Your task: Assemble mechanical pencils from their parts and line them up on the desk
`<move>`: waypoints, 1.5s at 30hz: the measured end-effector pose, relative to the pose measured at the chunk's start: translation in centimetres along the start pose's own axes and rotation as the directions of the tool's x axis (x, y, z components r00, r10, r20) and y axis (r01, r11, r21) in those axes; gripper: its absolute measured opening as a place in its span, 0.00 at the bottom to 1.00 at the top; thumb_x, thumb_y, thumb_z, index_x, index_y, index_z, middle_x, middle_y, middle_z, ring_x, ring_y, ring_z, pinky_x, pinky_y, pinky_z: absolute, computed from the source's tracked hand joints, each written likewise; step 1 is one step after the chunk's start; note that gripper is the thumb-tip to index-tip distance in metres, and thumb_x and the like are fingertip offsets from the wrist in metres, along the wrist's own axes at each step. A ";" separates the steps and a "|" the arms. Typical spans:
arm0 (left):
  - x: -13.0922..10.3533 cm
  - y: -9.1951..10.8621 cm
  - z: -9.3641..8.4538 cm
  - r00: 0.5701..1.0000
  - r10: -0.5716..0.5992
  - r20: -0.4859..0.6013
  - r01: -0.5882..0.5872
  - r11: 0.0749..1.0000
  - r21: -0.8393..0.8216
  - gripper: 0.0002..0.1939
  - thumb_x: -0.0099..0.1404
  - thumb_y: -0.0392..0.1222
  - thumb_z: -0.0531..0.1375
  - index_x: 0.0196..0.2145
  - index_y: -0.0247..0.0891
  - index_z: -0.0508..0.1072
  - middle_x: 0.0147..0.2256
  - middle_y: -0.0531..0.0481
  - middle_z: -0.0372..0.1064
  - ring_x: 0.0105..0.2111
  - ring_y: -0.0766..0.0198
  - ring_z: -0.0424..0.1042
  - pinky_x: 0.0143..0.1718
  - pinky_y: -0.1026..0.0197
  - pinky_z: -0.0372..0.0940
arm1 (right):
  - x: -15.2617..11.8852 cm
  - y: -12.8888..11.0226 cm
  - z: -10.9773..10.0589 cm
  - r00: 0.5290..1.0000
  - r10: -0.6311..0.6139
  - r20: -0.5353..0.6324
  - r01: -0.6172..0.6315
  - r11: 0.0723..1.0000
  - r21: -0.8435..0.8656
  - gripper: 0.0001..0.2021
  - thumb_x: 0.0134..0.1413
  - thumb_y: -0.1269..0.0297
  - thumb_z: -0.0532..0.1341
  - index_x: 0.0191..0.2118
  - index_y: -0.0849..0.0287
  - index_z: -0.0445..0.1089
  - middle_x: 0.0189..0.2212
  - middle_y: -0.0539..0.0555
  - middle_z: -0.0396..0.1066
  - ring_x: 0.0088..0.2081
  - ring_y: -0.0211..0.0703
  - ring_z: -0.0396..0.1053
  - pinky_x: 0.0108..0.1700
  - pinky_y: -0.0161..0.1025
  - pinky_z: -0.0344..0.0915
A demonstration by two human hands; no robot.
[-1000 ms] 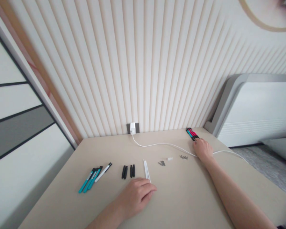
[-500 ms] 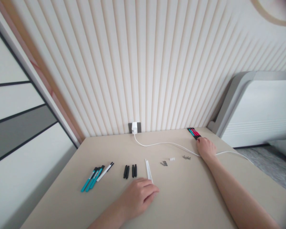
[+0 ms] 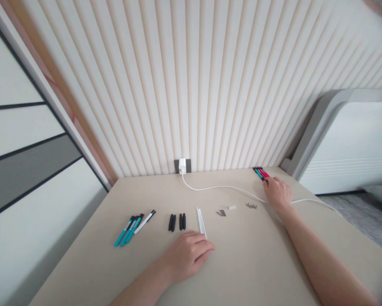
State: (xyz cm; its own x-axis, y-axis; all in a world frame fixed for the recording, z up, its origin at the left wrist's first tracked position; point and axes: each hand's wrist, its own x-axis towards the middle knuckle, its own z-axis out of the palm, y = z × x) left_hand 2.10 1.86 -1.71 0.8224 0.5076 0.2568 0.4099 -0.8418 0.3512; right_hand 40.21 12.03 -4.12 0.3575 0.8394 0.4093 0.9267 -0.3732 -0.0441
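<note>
My right hand (image 3: 277, 193) reaches to the far right of the table, its fingertips on the near ends of several red and teal pens (image 3: 260, 173) lying side by side. Its fingers are closed together. My left hand (image 3: 192, 254) rests at the middle front with its fingers together, at the near ends of thin white sticks (image 3: 201, 221); anything under its palm is hidden. Black caps (image 3: 172, 222) lie in pairs just beyond it. Farther left are teal pen barrels (image 3: 126, 231) and a white one (image 3: 144, 222).
Small springs (image 3: 251, 206), white bits (image 3: 232, 208) and dark metal bits (image 3: 221, 213) lie between the hands. A white cable (image 3: 210, 188) runs from a wall charger (image 3: 182, 165) across the table (image 3: 92, 250) and under the right arm.
The view has shifted slightly, so the table sits a little higher and to the right. Both hands stay in nearly the same places beside the same things.
</note>
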 end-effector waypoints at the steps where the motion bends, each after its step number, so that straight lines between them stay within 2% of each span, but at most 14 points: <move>1: 0.0 0.0 -0.2 1.000 0.012 -0.005 -0.012 1.000 0.022 0.10 0.68 0.34 0.52 0.42 0.40 0.71 0.34 0.50 0.72 0.35 0.64 0.70 0.42 0.60 0.63 | -0.3 -0.5 -0.5 0.998 -0.041 -0.049 0.042 0.999 0.019 0.14 0.62 0.64 0.51 0.43 0.59 0.73 0.38 0.59 0.73 0.40 0.51 0.70 0.40 0.43 0.60; 4: -0.3 -0.6 -1.1 0.999 -0.001 -0.043 0.006 0.992 0.126 0.10 0.68 0.34 0.52 0.41 0.40 0.72 0.33 0.49 0.71 0.36 0.62 0.69 0.42 0.58 0.62 | -1.9 -2.7 -2.3 0.968 -0.178 -0.174 0.199 0.974 0.111 0.13 0.63 0.65 0.52 0.44 0.58 0.72 0.41 0.58 0.73 0.43 0.49 0.69 0.45 0.43 0.59; 6: -0.5 -1.3 -2.0 0.988 -0.101 -0.118 0.122 0.975 0.187 0.10 0.68 0.34 0.52 0.42 0.40 0.71 0.34 0.48 0.71 0.37 0.60 0.68 0.43 0.56 0.61 | -3.4 -5.0 -3.8 0.939 -0.278 -0.200 0.316 0.930 0.188 0.12 0.62 0.65 0.53 0.44 0.58 0.72 0.40 0.56 0.73 0.43 0.48 0.68 0.46 0.42 0.58; 8: -0.9 -2.3 -2.8 0.952 -0.235 -0.195 0.274 0.940 0.205 0.10 0.69 0.35 0.51 0.44 0.40 0.71 0.36 0.48 0.70 0.39 0.59 0.67 0.44 0.54 0.60 | -5.2 -7.8 -5.3 0.903 -0.390 -0.181 0.425 0.870 0.248 0.10 0.62 0.66 0.54 0.42 0.57 0.73 0.39 0.55 0.74 0.42 0.47 0.67 0.46 0.41 0.58; 10: -1.3 -3.4 -3.4 0.918 -0.313 -0.243 0.368 0.902 0.228 0.09 0.67 0.38 0.54 0.44 0.40 0.70 0.38 0.47 0.70 0.41 0.56 0.66 0.45 0.52 0.60 | -6.9 -10.8 -6.7 0.854 -0.499 -0.148 0.520 0.799 0.301 0.10 0.62 0.67 0.54 0.41 0.56 0.73 0.38 0.54 0.73 0.42 0.46 0.67 0.46 0.41 0.58; 14: -2.2 -4.9 -4.1 0.906 -0.359 -0.223 0.409 0.877 0.251 0.19 0.62 0.46 0.60 0.51 0.41 0.68 0.45 0.45 0.69 0.48 0.52 0.64 0.50 0.48 0.58 | -9.7 -15.7 -8.0 0.764 -0.637 -0.105 0.622 0.682 0.385 0.09 0.62 0.68 0.55 0.39 0.54 0.73 0.36 0.54 0.73 0.41 0.47 0.66 0.45 0.43 0.59; 16: -2.6 -5.1 -4.4 0.912 -0.362 -0.195 0.403 0.882 0.244 0.24 0.60 0.49 0.61 0.53 0.42 0.67 0.48 0.45 0.68 0.50 0.51 0.63 0.52 0.47 0.56 | -10.6 -16.9 -7.9 0.748 -0.657 -0.093 0.629 0.657 0.415 0.09 0.61 0.69 0.55 0.39 0.54 0.73 0.36 0.55 0.73 0.41 0.47 0.66 0.44 0.43 0.59; 19: -2.9 -4.9 -4.8 0.922 -0.357 -0.149 0.384 0.896 0.224 0.27 0.57 0.52 0.63 0.53 0.43 0.66 0.50 0.45 0.67 0.51 0.50 0.63 0.53 0.47 0.55 | -11.7 -16.7 -7.5 0.739 -0.669 -0.082 0.616 0.622 0.483 0.09 0.61 0.69 0.56 0.39 0.55 0.73 0.36 0.55 0.73 0.42 0.47 0.66 0.45 0.42 0.60; 24: -2.8 -4.4 -5.0 0.929 -0.359 -0.088 0.370 0.900 0.230 0.23 0.60 0.49 0.62 0.52 0.44 0.68 0.49 0.46 0.66 0.51 0.51 0.63 0.53 0.48 0.55 | -12.3 -15.0 -7.6 0.727 -0.685 -0.056 0.590 0.580 0.562 0.10 0.62 0.69 0.55 0.40 0.55 0.73 0.37 0.54 0.73 0.41 0.45 0.67 0.45 0.42 0.61; 32: -2.7 -4.4 -4.9 0.925 -0.365 -0.101 0.379 0.898 0.225 0.16 0.61 0.44 0.62 0.47 0.42 0.70 0.47 0.46 0.67 0.49 0.52 0.64 0.53 0.49 0.55 | -11.9 -14.8 -7.8 0.738 -0.670 -0.081 0.589 0.580 0.562 0.10 0.61 0.69 0.55 0.40 0.55 0.73 0.38 0.55 0.74 0.42 0.47 0.67 0.45 0.43 0.61; 36: -2.5 -4.4 -5.1 0.920 -0.368 -0.137 0.389 0.901 0.193 0.16 0.60 0.44 0.62 0.46 0.42 0.69 0.46 0.47 0.68 0.49 0.52 0.65 0.53 0.48 0.56 | -10.5 -13.6 -7.7 0.805 -0.584 -0.100 0.553 0.679 0.484 0.10 0.62 0.68 0.54 0.40 0.55 0.73 0.39 0.55 0.74 0.43 0.48 0.67 0.46 0.44 0.59; 40: -2.1 -4.0 -4.6 0.890 -0.390 -0.236 0.420 0.903 0.091 0.19 0.60 0.40 0.62 0.50 0.43 0.66 0.47 0.47 0.69 0.49 0.53 0.67 0.52 0.48 0.58 | -8.2 -11.5 -6.9 0.882 -0.466 -0.077 0.456 0.798 0.394 0.10 0.61 0.68 0.54 0.40 0.56 0.73 0.39 0.56 0.74 0.44 0.50 0.66 0.46 0.45 0.58; 43: -1.6 -3.5 -3.6 0.851 -0.423 -0.311 0.418 0.904 -0.086 0.21 0.61 0.37 0.60 0.52 0.43 0.64 0.43 0.48 0.71 0.45 0.57 0.70 0.48 0.53 0.62 | -7.2 -10.5 -6.3 0.891 -0.450 -0.056 0.432 0.807 0.401 0.10 0.61 0.67 0.54 0.39 0.56 0.74 0.40 0.56 0.73 0.45 0.49 0.66 0.46 0.45 0.59; 45: -1.4 -3.1 -2.8 0.833 -0.451 -0.320 0.402 0.891 -0.209 0.21 0.61 0.36 0.58 0.52 0.43 0.63 0.39 0.50 0.72 0.41 0.60 0.71 0.46 0.56 0.64 | -7.1 -10.4 -6.1 0.866 -0.496 -0.055 0.470 0.773 0.426 0.10 0.60 0.66 0.55 0.39 0.55 0.74 0.41 0.56 0.73 0.46 0.48 0.66 0.47 0.45 0.59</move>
State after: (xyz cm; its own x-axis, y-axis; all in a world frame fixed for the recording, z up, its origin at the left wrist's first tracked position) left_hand -1.40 4.26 -0.60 0.3740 0.8614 0.3437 0.6136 -0.5077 0.6047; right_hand 27.33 7.54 -0.99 -0.1565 0.8908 0.4267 0.9337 0.2743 -0.2303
